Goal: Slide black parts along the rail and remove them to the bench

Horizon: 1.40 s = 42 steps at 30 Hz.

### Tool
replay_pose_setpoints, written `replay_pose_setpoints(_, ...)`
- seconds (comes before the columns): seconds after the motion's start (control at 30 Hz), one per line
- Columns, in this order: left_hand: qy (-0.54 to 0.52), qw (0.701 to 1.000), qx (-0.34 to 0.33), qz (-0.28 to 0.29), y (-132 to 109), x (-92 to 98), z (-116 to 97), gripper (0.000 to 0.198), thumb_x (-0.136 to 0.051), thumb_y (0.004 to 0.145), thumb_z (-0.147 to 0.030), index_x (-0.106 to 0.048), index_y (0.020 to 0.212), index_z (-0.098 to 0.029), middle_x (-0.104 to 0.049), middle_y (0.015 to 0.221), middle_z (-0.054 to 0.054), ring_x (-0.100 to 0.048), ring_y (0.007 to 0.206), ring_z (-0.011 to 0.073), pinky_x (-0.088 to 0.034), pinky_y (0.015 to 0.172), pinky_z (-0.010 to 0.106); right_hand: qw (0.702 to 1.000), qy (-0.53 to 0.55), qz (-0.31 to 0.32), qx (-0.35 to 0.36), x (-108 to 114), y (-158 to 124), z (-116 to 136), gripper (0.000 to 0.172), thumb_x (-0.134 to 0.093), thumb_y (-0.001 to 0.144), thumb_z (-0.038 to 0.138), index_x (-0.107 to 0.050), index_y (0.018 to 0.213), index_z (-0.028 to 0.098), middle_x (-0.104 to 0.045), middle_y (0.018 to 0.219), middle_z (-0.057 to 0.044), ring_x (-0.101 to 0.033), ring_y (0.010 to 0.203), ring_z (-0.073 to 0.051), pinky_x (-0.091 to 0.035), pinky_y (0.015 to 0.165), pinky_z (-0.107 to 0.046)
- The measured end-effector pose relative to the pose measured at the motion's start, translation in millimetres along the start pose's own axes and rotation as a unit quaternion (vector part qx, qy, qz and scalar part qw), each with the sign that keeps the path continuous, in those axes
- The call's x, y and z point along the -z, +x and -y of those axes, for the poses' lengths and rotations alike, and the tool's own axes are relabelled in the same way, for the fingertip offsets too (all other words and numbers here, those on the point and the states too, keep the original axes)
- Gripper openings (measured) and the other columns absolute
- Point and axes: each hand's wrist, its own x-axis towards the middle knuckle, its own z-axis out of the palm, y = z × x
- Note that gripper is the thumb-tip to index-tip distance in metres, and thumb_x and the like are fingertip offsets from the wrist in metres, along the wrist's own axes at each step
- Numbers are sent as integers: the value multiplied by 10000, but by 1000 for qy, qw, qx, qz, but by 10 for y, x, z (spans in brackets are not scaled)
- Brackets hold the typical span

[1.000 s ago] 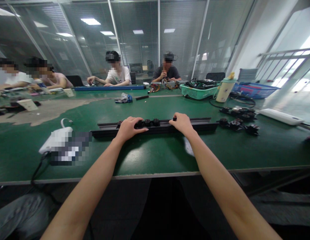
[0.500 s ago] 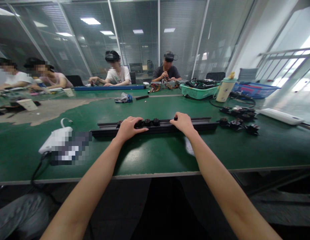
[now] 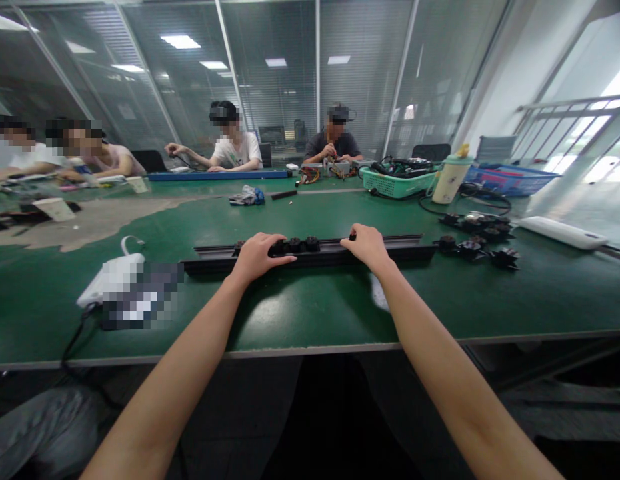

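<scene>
A long black rail point(image 3: 405, 248) lies across the green table point(image 3: 310, 313) in front of me. Several small black socket modules point(image 3: 303, 245) sit in its channel near the middle. My left hand point(image 3: 257, 255) rests on the rail just left of those modules, fingers curled over its front edge and thumb stretched along it. My right hand point(image 3: 366, 245) is closed over the rail to the right, fingertips pinched on a small black part point(image 3: 351, 236) at the channel.
More loose black modules point(image 3: 473, 248) lie right of the rail. A white power strip point(image 3: 563, 233), a green basket point(image 3: 397, 181), a cream bottle point(image 3: 450, 179) and a blue crate point(image 3: 510, 180) stand further right. A white device with cable point(image 3: 113, 280) sits at left. Several people work at the far side.
My hands and the rail hold almost still; the right hand has edged slightly. The person in white across the table has stretched an arm out to the left.
</scene>
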Motion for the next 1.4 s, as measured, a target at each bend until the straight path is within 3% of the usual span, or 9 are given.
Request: replay_pose_setpoints(1.4, -3, 1000, 2, 4, 4, 2, 5, 624, -646, 845, -725, -697, 1213, -224, -725, 1164, 117, -631, 1086, 306, -497, 985, 439, 999, -24, -13, -25, -6, 26, -86, 318, -588, 903, 376, -710, 1098, 155, -757, 1090, -145, -681, 1078, -283, -477, 871, -336)
